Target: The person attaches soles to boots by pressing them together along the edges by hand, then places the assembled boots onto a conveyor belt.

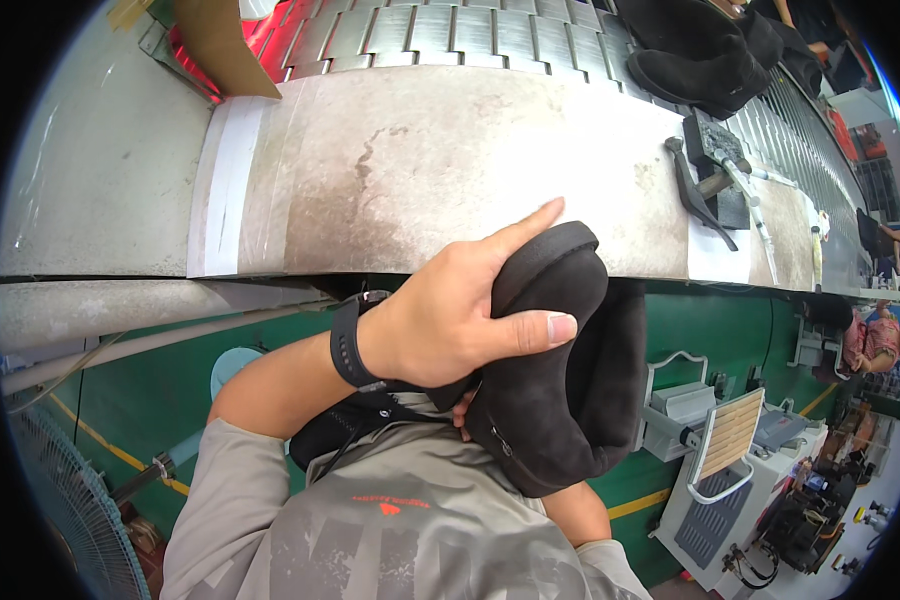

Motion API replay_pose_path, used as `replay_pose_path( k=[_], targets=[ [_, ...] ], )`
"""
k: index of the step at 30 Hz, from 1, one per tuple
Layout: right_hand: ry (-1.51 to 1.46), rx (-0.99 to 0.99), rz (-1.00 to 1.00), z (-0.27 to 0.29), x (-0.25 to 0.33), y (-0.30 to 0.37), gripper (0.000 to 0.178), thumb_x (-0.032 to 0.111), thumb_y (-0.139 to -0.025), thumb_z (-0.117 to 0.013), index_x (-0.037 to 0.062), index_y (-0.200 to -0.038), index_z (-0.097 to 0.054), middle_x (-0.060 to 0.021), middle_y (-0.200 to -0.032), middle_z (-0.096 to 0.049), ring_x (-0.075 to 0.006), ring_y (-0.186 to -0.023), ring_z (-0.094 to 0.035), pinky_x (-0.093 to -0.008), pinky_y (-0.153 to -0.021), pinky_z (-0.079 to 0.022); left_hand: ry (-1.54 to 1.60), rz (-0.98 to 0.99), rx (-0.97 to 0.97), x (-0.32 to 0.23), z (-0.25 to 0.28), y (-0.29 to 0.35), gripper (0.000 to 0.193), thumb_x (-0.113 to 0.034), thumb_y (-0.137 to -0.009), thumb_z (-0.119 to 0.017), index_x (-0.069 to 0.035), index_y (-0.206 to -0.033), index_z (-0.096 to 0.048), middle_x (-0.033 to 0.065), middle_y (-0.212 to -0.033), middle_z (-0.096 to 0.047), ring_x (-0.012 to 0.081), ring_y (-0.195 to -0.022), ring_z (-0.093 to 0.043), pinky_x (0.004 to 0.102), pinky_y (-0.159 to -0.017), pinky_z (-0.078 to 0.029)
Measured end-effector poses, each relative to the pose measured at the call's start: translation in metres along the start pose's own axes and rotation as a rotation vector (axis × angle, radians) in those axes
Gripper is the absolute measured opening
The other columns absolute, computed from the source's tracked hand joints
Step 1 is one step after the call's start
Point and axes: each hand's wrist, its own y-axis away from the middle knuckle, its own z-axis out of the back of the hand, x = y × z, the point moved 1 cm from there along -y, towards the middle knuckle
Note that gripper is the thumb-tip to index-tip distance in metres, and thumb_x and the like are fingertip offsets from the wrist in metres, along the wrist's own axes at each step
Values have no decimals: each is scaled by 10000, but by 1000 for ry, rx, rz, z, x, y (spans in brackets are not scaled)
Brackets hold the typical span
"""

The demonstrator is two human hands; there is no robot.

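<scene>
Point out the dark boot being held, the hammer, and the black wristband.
Dark boot point(535, 400), head view: on the side of its upper.
Hammer point(692, 190), head view: on its curved dark head.
Black wristband point(346, 341), head view: on the strap around the wrist.

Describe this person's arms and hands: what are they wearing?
Short grey-beige sleeves leave the forearms bare. The left hand has no glove; a black strap with small holes circles its wrist. The right hand is mostly hidden.
</scene>
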Motion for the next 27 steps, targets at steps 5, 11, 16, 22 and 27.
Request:
replay_pose_path(
  k=[5,11,16,22,27],
  targets=[
    [-46,48,21,-15,16,6,409,290,-1107,-584,-98,-1233,-608,-302,-945,-722,-401,-780,-750,-462,-614,-632,-340,-181,-48,-13,-3,-1,850,-204,-981,-802,45,-1657,-350,243,-1452,-646,281,-1246,-686,365,-1096,-510],
    [122,3,13,-18,13,20,266,196,-1113,-583,-32,-1249,-570,-211,-1007,-691,-298,-870,-713,-409,-730,-615,-894,-74,48,-49,-4,-10,798,-248,-936,-839,14,-1592,-468,268,-1292,-724,380,-1081,-760,393,-946,-607],
    [-122,87,-39,0,4,23,224,189,-1119,-552,-27,-1130,-610,-195,-1030,-675,-321,-941,-683,-433,-779,-583,-782,-111,21,-20,-8,-12,904,-273,-863,-907,-36,-1613,-462,234,-1328,-732,332,-1103,-775,383,-917,-630],
    [-286,258,70,-9,13,28,367,309,-1122,-562,-41,-1214,-623,-235,-988,-688,-357,-915,-704,-453,-735,-601,-389,-257,-72,1,-12,-2,682,-25,-856,-877,-42,-1495,-637,175,-1368,-741,227,-1111,-774,328,-912,-642],
    [-334,302,7,-13,17,26,377,327,-1104,-579,-37,-1085,-675,-221,-1004,-696,-355,-906,-687,-444,-714,-566,-185,-166,-32,8,-9,-6,648,37,-876,-829,-47,-1491,-645,170,-1353,-749,189,-1096,-761,301,-878,-637]
  ],
)
